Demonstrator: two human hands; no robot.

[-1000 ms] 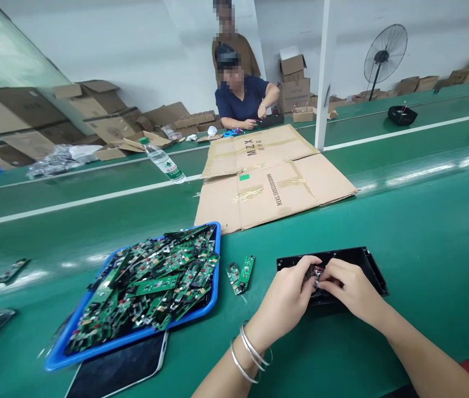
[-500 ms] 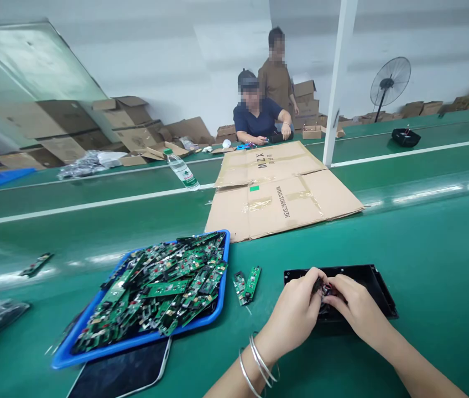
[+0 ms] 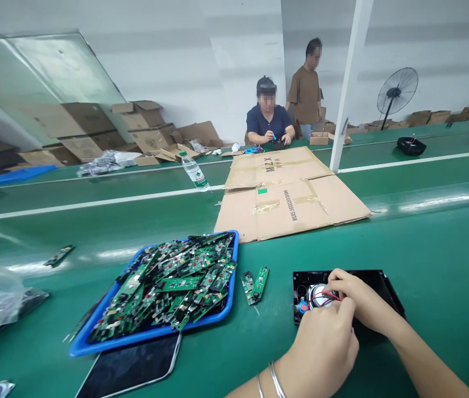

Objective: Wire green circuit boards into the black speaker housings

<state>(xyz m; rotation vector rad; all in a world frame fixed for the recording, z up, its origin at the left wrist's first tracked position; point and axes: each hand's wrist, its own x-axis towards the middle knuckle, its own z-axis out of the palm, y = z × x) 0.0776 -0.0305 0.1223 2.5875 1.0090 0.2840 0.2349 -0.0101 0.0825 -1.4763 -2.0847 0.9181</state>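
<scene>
An open black plastic housing (image 3: pixel 387 287) lies in front of me at the right. In its left part sit a round speaker with a pale face (image 3: pixel 316 297) and a small blue part (image 3: pixel 303 307). Thin red and black wires (image 3: pixel 331 296) cross the speaker and run in between my fingers. My right hand (image 3: pixel 357 296) reaches over the housing, its fingers bent in on the wires by the speaker. My left hand (image 3: pixel 328 342) is closed at the housing's near edge, touching the right one; its fingertips and what they hold are hidden.
A blue tray (image 3: pixel 234 276) heaped with green circuit boards stands left of the housing, partly over a phone (image 3: pixel 135 365). Two loose boards (image 3: pixel 255 284) lie between. Flattened cardboard (image 3: pixel 292 204), a water bottle (image 3: pixel 195 172) and a post (image 3: pixel 350 88) stand farther off. Two people are across the table.
My hands have come down from a bunched dark bundle above the housing. The speaker and its wires now show inside. My left hand has turned and moved nearer to me. The view has shifted slightly.
</scene>
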